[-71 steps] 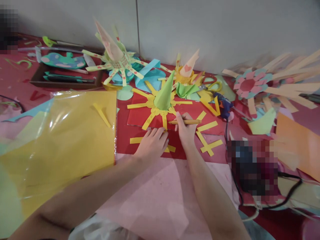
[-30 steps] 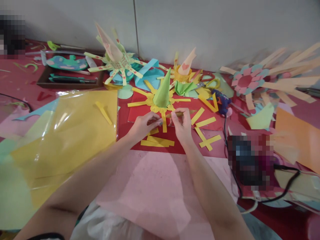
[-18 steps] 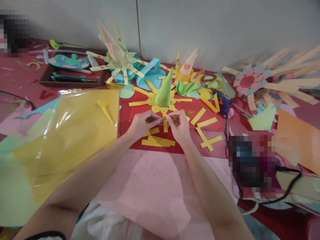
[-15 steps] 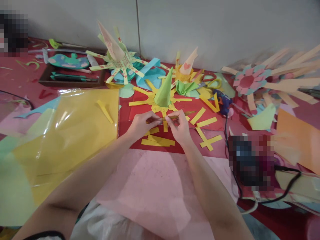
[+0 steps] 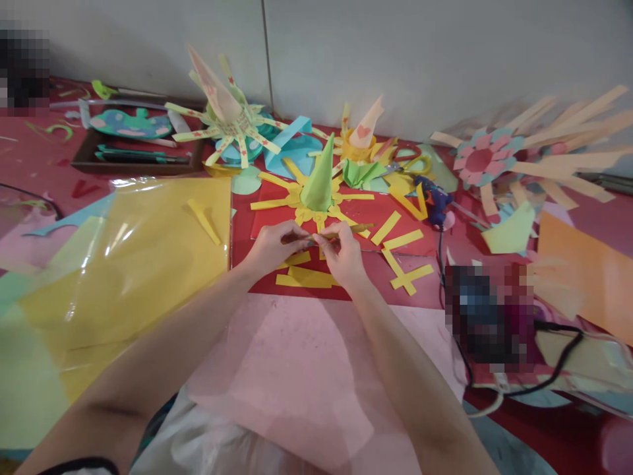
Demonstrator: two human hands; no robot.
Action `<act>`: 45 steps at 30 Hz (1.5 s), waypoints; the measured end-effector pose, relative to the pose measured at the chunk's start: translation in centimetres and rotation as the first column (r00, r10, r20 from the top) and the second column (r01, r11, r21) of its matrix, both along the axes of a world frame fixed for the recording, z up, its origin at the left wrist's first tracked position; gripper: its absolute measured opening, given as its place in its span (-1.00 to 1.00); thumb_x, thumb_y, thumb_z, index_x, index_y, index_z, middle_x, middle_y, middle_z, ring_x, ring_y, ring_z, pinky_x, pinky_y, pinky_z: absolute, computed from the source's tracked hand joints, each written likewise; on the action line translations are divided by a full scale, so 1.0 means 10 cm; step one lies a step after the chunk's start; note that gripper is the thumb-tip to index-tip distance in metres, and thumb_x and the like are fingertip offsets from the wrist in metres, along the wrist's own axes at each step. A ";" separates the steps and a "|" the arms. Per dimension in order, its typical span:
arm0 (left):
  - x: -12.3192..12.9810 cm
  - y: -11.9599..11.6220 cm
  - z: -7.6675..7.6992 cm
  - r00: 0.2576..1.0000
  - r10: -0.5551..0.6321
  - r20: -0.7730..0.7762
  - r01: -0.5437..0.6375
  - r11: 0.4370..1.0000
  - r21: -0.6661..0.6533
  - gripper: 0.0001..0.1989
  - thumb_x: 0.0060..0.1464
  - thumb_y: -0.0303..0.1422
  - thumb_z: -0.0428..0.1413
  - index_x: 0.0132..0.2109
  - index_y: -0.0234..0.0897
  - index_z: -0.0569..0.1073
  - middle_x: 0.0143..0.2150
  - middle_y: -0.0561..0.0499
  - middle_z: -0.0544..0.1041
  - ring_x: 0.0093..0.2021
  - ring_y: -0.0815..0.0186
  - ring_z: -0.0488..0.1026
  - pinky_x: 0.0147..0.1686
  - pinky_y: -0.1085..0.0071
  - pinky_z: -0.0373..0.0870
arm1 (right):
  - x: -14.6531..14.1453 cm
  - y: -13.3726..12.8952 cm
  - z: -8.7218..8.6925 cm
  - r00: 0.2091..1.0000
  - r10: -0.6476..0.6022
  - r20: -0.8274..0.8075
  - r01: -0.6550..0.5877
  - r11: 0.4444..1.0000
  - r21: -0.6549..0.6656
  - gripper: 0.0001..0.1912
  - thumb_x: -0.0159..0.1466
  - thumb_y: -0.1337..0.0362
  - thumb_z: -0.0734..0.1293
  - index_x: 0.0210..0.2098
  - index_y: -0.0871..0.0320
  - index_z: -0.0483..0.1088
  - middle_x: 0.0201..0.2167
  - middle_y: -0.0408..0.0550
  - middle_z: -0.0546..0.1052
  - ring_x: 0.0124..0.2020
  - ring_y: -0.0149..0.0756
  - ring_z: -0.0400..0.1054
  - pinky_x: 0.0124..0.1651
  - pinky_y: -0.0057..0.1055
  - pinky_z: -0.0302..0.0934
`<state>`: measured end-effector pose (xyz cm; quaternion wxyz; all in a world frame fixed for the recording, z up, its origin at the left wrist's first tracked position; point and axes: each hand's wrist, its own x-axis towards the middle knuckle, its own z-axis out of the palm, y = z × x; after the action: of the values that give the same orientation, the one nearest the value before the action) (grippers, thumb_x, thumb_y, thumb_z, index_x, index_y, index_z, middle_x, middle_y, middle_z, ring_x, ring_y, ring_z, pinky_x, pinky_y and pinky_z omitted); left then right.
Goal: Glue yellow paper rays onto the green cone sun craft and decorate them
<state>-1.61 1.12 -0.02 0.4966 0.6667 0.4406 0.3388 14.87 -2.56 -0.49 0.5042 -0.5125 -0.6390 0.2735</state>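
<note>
My left hand (image 5: 277, 245) and my right hand (image 5: 342, 254) meet fingertip to fingertip, both pinching a thin brownish-yellow stick-like piece (image 5: 363, 228), whose free end points right. Just beyond them stands a green paper cone (image 5: 319, 186) on a yellow scalloped paper ring (image 5: 305, 214) with yellow strips radiating outward. One of those strips hangs toward me, partly hidden by my fingers. Loose yellow strips (image 5: 304, 280) lie near me below my hands, and more yellow strips (image 5: 403, 240) lie to the right.
Yellow sheets in clear plastic (image 5: 148, 264) lie at left, pink paper (image 5: 281, 369) in front. Behind are a dark tray (image 5: 79, 158), a pink cone craft (image 5: 222, 99), a heart-marked cone (image 5: 362, 132) and yellow scissors (image 5: 420, 161). A glue gun (image 5: 435, 198) and peach-strip craft (image 5: 479, 158) are at right.
The whole view has shifted slightly, so things sit a little further left. Both hands keep their pinch on the thin piece, with only a small change of finger position.
</note>
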 end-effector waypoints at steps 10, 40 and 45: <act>0.07 0.00 0.08 0.918 0.036 -0.394 0.139 0.903 0.407 -0.70 0.27 -0.30 -0.13 -0.11 -0.28 0.47 -0.17 -0.06 0.57 -0.15 0.25 0.47 -0.12 0.27 0.38 | 0.13 0.04 0.08 0.968 -0.214 0.131 0.225 0.971 -0.081 -0.75 0.31 0.01 0.14 -0.30 0.04 0.24 -0.26 -0.10 0.52 -0.25 -0.30 0.37 -0.12 -0.27 0.22; 0.08 -0.12 0.03 0.788 0.040 -0.614 0.395 0.733 0.554 -0.73 0.24 -0.43 -0.08 -0.08 -0.33 0.51 0.00 -0.08 0.51 -0.03 0.22 0.45 -0.01 0.27 0.38 | 0.17 0.09 0.06 0.934 -0.325 -0.149 0.334 0.942 0.037 -0.72 0.33 0.02 0.11 -0.37 0.07 0.16 -0.48 -0.19 0.47 -0.39 -0.38 0.46 -0.23 -0.34 0.32; 0.10 -0.21 0.04 0.793 0.083 -0.603 0.433 0.620 0.654 -0.72 0.26 -0.43 -0.09 -0.10 -0.37 0.51 -0.20 -0.05 0.57 -0.18 0.26 0.50 -0.15 0.31 0.44 | 0.07 0.07 0.03 0.962 -0.184 -0.199 0.181 0.983 -0.036 -0.54 0.33 -0.07 0.03 -0.21 0.10 0.38 -0.43 -0.09 0.49 -0.38 -0.34 0.42 -0.30 -0.35 0.31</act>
<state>-0.58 -0.99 0.35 0.0394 0.9235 0.3122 0.2192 15.52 -1.83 -0.14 0.5851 -0.5430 -0.5323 0.2819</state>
